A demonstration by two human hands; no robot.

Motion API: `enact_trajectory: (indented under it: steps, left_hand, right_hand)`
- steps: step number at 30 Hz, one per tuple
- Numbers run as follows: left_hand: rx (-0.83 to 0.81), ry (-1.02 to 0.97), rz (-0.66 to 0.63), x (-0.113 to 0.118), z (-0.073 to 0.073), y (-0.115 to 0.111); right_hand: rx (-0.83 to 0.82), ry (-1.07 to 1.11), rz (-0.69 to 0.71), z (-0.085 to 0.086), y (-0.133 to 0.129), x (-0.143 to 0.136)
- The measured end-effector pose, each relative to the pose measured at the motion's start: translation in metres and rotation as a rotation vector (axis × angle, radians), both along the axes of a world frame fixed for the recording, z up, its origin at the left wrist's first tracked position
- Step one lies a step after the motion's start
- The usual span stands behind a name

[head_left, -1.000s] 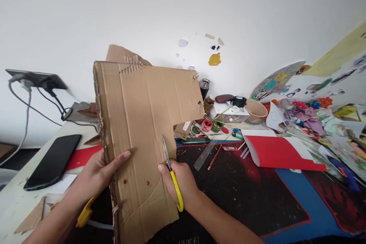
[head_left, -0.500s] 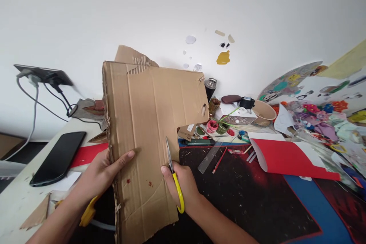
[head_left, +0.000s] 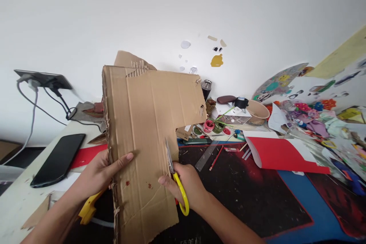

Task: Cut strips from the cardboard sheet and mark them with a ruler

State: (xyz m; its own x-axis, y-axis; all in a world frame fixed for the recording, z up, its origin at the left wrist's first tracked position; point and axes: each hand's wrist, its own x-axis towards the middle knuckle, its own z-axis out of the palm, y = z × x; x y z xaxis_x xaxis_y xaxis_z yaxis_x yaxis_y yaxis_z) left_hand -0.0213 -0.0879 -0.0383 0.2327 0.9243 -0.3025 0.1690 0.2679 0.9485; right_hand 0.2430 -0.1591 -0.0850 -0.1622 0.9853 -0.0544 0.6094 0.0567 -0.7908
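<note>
L hand clamps cardboard, ctr frame; R hand, holding scissors, just dropped its thumb, prob. opening blades mid-cut.

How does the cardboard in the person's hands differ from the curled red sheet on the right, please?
The cardboard is plain brown with crease lines, while the red sheet is bright red. The cardboard is held up by the left hand, whereas the red sheet lies unheld, its left end curled. The cardboard has ragged edges; the red sheet's look cleaner. Both are sheet material.
</note>
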Motion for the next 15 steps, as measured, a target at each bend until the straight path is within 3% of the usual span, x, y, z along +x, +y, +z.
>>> enact_trajectory:
  steps: [3,9,15]
  left_hand:
    - [-0.010,0.001,-0.047,0.000,0.000,-0.003]
    - [-0.050,-0.009,-0.020,0.000,-0.010,-0.007]
    - [-0.053,0.043,-0.029,0.007,0.002,-0.008]
  right_hand:
    - [-0.013,0.007,0.009,0.008,0.000,0.001]
    - [-0.037,-0.082,-0.041,0.011,0.003,-0.002]
    - [-0.049,-0.091,-0.057,0.012,0.003,-0.007]
